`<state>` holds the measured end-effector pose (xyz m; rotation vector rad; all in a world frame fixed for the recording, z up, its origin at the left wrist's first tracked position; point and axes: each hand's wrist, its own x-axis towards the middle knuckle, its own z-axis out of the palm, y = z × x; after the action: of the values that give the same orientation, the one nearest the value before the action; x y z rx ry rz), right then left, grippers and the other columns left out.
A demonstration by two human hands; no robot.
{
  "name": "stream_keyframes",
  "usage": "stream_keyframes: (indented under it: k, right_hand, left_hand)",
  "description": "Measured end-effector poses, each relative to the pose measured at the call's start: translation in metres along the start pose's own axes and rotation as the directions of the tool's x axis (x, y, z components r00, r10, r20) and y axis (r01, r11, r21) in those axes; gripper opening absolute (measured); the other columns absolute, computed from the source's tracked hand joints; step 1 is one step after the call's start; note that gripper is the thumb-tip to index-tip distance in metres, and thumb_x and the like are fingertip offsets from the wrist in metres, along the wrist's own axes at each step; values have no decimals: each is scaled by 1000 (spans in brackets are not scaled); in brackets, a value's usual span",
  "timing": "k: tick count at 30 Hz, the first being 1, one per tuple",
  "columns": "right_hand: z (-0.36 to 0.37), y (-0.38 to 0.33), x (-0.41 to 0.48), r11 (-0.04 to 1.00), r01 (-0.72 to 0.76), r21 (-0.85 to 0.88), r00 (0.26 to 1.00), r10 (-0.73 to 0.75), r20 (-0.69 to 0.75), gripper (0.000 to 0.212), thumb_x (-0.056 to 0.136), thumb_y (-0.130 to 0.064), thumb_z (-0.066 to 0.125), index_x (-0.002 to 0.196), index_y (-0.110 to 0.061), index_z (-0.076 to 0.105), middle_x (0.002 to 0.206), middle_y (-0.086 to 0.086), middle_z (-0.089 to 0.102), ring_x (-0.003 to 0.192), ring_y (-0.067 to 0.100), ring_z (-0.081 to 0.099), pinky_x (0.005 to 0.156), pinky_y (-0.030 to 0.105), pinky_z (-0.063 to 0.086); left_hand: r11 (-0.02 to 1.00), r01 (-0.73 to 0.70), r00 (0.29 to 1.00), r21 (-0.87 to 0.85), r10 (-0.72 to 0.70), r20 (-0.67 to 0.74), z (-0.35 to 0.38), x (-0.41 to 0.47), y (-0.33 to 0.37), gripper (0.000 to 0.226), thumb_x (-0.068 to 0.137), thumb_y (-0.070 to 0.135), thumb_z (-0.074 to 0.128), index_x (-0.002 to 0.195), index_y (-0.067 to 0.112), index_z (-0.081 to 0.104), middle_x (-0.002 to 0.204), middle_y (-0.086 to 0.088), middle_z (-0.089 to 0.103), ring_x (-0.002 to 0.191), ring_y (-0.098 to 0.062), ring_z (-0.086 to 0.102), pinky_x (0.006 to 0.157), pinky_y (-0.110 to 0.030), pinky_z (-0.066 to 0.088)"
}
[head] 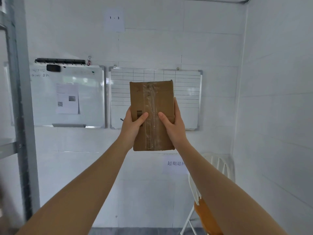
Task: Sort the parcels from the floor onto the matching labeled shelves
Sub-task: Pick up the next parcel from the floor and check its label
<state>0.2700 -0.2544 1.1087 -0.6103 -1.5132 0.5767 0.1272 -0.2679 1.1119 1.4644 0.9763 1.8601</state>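
Holding a flat brown cardboard parcel upright at arm's length, the person grips it with both arms stretched forward in the head view. The left hand clasps the parcel's left edge, thumb pressed across the front just beside a small barcode label. The right hand clasps the right edge, thumb on the front and fingers wrapped behind. A strip of clear tape runs down the middle of the parcel between the two thumbs. The parcel is raised in the air in front of a gridded whiteboard on the white wall; a second whiteboard hangs to its left. Above them a paper sign reads "1 - 3". A metal shelf frame stands at the left edge, and a white folding chair sits low on the right.
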Motion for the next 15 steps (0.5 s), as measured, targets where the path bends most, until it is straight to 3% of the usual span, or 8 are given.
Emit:
stream_keyframes:
  k: [6, 10, 13, 15]
  right_hand:
    - [12, 18, -18, 996, -72, 53, 997, 72, 7, 74, 90, -27, 61, 150, -33, 17, 142, 0, 49, 123, 17, 54, 103, 42, 46]
    - [22, 21, -22, 996, -80, 36, 997, 79, 13, 74, 90, -31, 61, 150, -34, 17, 145, -2, 46, 125, 17, 52, 104, 43, 45]
    - [29, 24, -23, 996, -80, 26, 997, 80, 5, 74, 90, -33, 60, 149, -36, 17, 147, -2, 44, 127, 18, 50, 105, 44, 44]
    - [32, 26, -23, 996, -82, 36, 997, 82, -6, 74, 90, -33, 60, 149, -38, 16, 146, -2, 45, 126, 18, 51, 104, 43, 45]
  left_hand:
    - [998, 56, 998, 23, -55, -21, -11, -10, -17, 61, 82, 32, 66, 136, 26, 40, 113, 6, 59, 99, -9, 60, 69, -22, 48]
    - [995, 61, 994, 80, -53, -92, -20, -12, -20, 60, 81, 29, 67, 135, 21, 42, 124, -3, 59, 110, -23, 59, 92, -41, 50]
    - [990, 1, 986, 144, 23, -167, -20, -16, -20, 60, 81, 25, 68, 135, 17, 42, 127, -7, 57, 114, -26, 56, 96, -42, 48]
    - [983, -30, 988, 181, 57, -144, -17, -18, -18, 72, 80, 25, 70, 140, 22, 31, 136, -6, 50, 122, -25, 51, 98, -39, 46]
